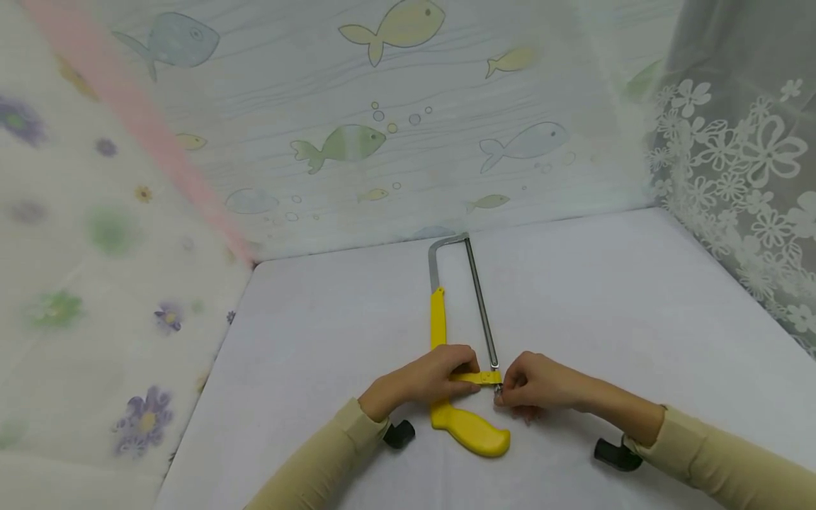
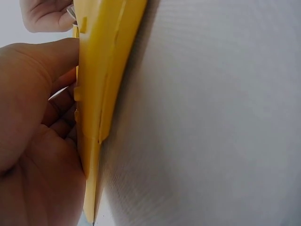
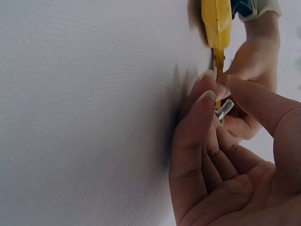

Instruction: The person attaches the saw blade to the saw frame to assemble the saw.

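Observation:
A hacksaw with a yellow handle (image 1: 474,431) and a grey metal front bow (image 1: 434,263) lies on the white-covered table. Its blade (image 1: 481,301) runs along the right side, away from the person. My left hand (image 1: 428,374) grips the yellow frame near its lower arm (image 1: 487,377); in the left wrist view the thumb lies against the yellow frame (image 2: 101,70). At the blade's near end, the curled fingers of my right hand (image 1: 542,382) are at a small metal wing nut (image 3: 225,109). The fingers partly cover it in the head view.
A white cloth (image 1: 319,319) covers the table. Behind it hangs a fish-patterned curtain (image 1: 408,92), with a floral curtain (image 1: 115,297) at left and white lace (image 1: 733,156) at right. Black wrist devices (image 1: 617,455) sit under both sleeves.

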{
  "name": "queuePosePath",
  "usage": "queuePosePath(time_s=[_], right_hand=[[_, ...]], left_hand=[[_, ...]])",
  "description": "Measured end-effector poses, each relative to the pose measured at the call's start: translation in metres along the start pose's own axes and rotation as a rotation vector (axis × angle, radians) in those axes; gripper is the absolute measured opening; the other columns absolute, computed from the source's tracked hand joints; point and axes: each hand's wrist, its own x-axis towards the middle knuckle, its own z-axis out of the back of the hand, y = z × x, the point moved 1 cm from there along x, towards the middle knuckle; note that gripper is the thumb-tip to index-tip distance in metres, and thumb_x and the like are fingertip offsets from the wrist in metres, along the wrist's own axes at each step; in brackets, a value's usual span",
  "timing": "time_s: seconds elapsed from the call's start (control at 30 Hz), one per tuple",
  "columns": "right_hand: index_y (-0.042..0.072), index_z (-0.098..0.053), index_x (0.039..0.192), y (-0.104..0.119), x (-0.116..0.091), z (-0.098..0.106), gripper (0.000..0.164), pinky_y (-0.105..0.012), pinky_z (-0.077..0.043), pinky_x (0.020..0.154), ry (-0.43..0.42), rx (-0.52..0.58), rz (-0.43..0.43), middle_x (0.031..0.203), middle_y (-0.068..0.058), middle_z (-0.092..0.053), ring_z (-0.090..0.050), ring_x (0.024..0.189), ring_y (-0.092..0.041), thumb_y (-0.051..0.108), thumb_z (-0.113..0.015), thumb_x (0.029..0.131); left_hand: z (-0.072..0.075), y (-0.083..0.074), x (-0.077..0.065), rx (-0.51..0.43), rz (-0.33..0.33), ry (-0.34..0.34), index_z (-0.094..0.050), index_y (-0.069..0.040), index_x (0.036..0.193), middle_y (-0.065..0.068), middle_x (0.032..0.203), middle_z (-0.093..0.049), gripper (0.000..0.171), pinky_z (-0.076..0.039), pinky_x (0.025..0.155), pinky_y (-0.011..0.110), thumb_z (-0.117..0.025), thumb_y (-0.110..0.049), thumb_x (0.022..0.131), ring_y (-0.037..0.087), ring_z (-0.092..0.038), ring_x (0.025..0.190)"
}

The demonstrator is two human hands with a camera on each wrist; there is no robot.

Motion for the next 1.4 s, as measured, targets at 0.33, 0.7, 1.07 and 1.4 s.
queuePosePath(time_s=[0.33,0.7,1.07,1.4], right_hand=[[0.004,-0.072,0.077,0.0006,0.0010,-0.0025,0.033,-0.026,-0.048,0.049,-0.002,0.028,-0.025,0.066,-0.007,-0.068,-0.059,0.052,-0.015,0.029,-0.068,0.099],[0.004,-0.073,0.080,-0.0018,-0.0011,0.0016,0.027,-0.025,-0.047,0.050,0.013,0.031,-0.017,0.069,-0.008,-0.068,-0.058,0.054,-0.015,0.024,-0.067,0.099],[0.005,-0.070,0.080,-0.0030,-0.0028,0.0025,0.021,-0.025,-0.047,0.049,-0.018,0.008,-0.030,0.063,-0.004,-0.062,-0.055,0.051,-0.013,0.018,-0.070,0.097],[0.008,-0.072,0.078,-0.0032,0.0018,0.0002,0.017,-0.024,-0.046,0.048,-0.019,-0.031,0.003,0.061,-0.001,-0.062,-0.054,0.050,-0.012,0.014,-0.072,0.094]], left_hand=[[-0.0006,-0.0004,-0.0004,0.002,-0.022,-0.006,-0.062,-0.016,0.102,-0.010,0.095,-0.060,0.011,-0.045,0.076,0.016,-0.071,-0.021,0.099,0.004,-0.051,0.083],[0.0007,-0.0006,-0.0007,0.008,-0.001,-0.006,-0.062,-0.016,0.101,-0.010,0.094,-0.059,0.011,-0.045,0.077,0.016,-0.072,-0.022,0.098,0.005,-0.051,0.083],[-0.0012,0.0016,-0.0010,-0.007,-0.007,-0.012,-0.062,-0.016,0.101,-0.009,0.093,-0.058,0.012,-0.045,0.077,0.016,-0.073,-0.021,0.098,0.004,-0.051,0.083],[0.0003,0.0004,-0.0014,-0.003,-0.005,-0.014,-0.062,-0.016,0.101,-0.010,0.092,-0.058,0.012,-0.045,0.076,0.016,-0.072,-0.022,0.098,0.004,-0.050,0.082]])
